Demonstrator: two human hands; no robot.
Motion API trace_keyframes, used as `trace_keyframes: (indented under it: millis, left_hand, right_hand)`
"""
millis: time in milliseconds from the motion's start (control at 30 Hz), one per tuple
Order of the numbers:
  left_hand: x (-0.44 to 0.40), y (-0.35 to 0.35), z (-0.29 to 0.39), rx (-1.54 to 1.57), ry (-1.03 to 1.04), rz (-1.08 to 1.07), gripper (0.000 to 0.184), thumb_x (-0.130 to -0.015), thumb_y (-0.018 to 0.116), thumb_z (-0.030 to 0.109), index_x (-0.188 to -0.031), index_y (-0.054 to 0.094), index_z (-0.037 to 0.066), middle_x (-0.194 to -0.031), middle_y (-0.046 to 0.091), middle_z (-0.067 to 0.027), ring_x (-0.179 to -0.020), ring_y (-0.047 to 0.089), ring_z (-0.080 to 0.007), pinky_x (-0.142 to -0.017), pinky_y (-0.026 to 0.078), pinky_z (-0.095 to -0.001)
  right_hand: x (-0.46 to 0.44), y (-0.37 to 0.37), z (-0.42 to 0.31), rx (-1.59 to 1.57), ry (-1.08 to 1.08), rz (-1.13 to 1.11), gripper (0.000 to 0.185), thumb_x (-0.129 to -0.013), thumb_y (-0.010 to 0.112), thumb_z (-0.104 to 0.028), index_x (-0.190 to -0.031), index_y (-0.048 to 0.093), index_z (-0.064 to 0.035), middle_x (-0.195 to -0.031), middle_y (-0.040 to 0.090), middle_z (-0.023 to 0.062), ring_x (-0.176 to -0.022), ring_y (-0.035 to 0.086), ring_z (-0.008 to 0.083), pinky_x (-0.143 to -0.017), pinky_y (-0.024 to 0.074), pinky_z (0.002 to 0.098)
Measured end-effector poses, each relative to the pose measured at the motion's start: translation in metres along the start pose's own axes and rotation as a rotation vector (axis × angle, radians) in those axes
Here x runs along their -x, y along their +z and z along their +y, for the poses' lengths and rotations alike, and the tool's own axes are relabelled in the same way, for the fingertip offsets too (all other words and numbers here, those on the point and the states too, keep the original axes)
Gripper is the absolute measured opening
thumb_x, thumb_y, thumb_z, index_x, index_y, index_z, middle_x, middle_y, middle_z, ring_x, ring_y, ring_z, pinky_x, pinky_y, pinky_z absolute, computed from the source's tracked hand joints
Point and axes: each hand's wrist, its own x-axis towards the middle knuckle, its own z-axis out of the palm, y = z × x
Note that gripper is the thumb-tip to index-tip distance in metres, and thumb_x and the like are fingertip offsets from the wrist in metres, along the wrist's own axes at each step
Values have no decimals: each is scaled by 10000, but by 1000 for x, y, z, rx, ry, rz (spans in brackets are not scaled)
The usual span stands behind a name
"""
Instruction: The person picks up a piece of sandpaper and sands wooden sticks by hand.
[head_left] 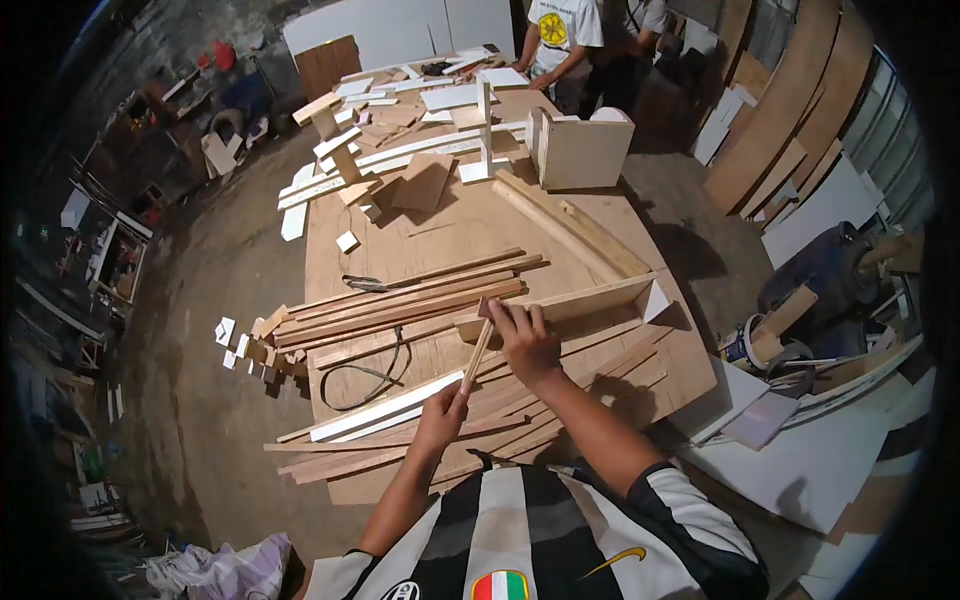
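Observation:
My left hand [440, 415] is closed around the lower end of a short, thin wooden strip [478, 355]. At the strip's upper end my right hand [527, 340] pinches a small brown piece [485, 308], too small to make out clearly. Under and beside my hands lie long wooden strips [400, 303] and a white strip [385, 408] on the plywood table [440, 240]. Just beyond my right hand stands a long wooden frame [590, 302] with a white triangular end. A dark cord loop [365, 385] lies left of my hands.
Farther back on the table are a pale box [585, 152], thick beams [560, 225], a brown square board [423, 182] and white offcuts. Two people stand at the far edge, one in a white shirt [566, 30]. Boards and a bucket [745, 345] are at the right.

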Motion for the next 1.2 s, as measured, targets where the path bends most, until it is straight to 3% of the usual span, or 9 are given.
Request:
trace_keyframes:
  millis: [67,167,300,467,533,800,900,967,1200]
  left_hand:
    - [-5,1,-3,72,28,-8,325,-1073,537,278,-1155,660,-11,-652,406,83,-547,328,-40,-481,251,-229]
    - [-2,-4,-1,59,-28,23,313,-1073,536,275,-1138,655,-7,-662,422,78,-555,340,-39,-485,260,-226]
    - [5,-7,-14,71,46,-4,305,-1072,535,266,-1120,657,-10,-665,443,68,-554,352,-43,-486,275,-228]
    - [5,-5,1,-127,279,133,303,-1063,554,260,-1020,659,-20,-681,513,26,-574,399,-63,-506,329,-258]
    - [11,-8,8,-134,251,116,305,-1062,554,257,-992,657,-21,-673,514,23,-577,407,-65,-510,337,-263]
    - [10,-9,3,-140,160,113,366,-1060,552,261,-839,620,-23,-599,492,2,-552,423,-90,-498,364,-286]
    - [13,-11,-1,-81,132,53,330,-1080,511,256,-1080,660,-39,-629,487,35,-532,407,-59,-469,326,-250]
    - [12,-12,-2,-76,128,46,335,-1079,514,266,-1085,657,-37,-632,488,36,-534,407,-58,-472,329,-248]
    - [10,-17,4,-73,142,105,315,-1061,550,252,-1028,665,-40,-626,487,36,-553,409,-68,-499,346,-263]
  right_hand:
    - [1,3,-7,-28,26,4,487,-839,624,-121,-1322,652,-181,-987,632,10,-887,604,239,-599,576,351]
    - [25,5,-28,-14,-113,-3,487,-835,633,-113,-1319,650,-163,-1017,643,15,-894,607,260,-602,589,358]
    - [3,-7,-11,-73,2,-35,493,-830,630,-98,-1322,649,-136,-1017,646,26,-917,607,262,-662,569,364]
    - [3,-11,-26,-84,-37,40,458,-870,641,-179,-1326,637,-133,-1047,650,24,-928,598,239,-686,547,359]
    - [8,-18,-34,-92,-164,59,433,-875,627,-155,-1307,653,-141,-1050,648,21,-924,596,242,-686,550,343]
    - [-9,-19,-29,-69,-78,73,462,-864,606,-124,-1323,653,-136,-1013,628,33,-928,600,249,-740,562,347]
    - [-5,-13,-27,-83,-113,79,465,-865,599,-132,-1327,647,-126,-992,626,40,-899,594,256,-728,551,354]
    - [-22,-19,-22,-154,21,33,489,-801,644,-74,-1288,676,-110,-1101,677,48,-902,608,276,-774,546,379]
    - [-10,-20,-36,-254,-67,108,470,-796,633,-35,-1248,707,-140,-1094,685,67,-900,611,275,-790,543,386]
